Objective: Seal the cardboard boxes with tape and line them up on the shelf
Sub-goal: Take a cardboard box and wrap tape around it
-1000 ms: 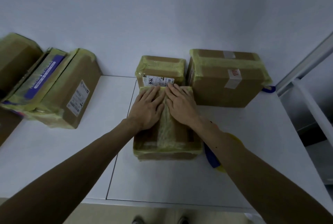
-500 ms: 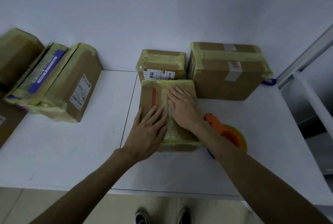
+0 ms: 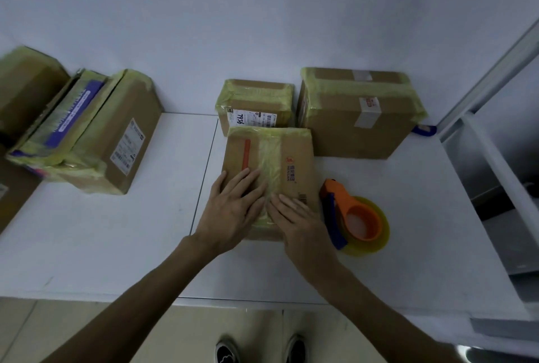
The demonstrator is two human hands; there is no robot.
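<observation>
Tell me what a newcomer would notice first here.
The left hand and right hand press flat on the near end of the cardboard box in the middle of the white surface, along its yellowish tape strip. Just right of it lies an orange tape dispenser. Behind, against the wall, stand a small labelled box and a larger taped box.
</observation>
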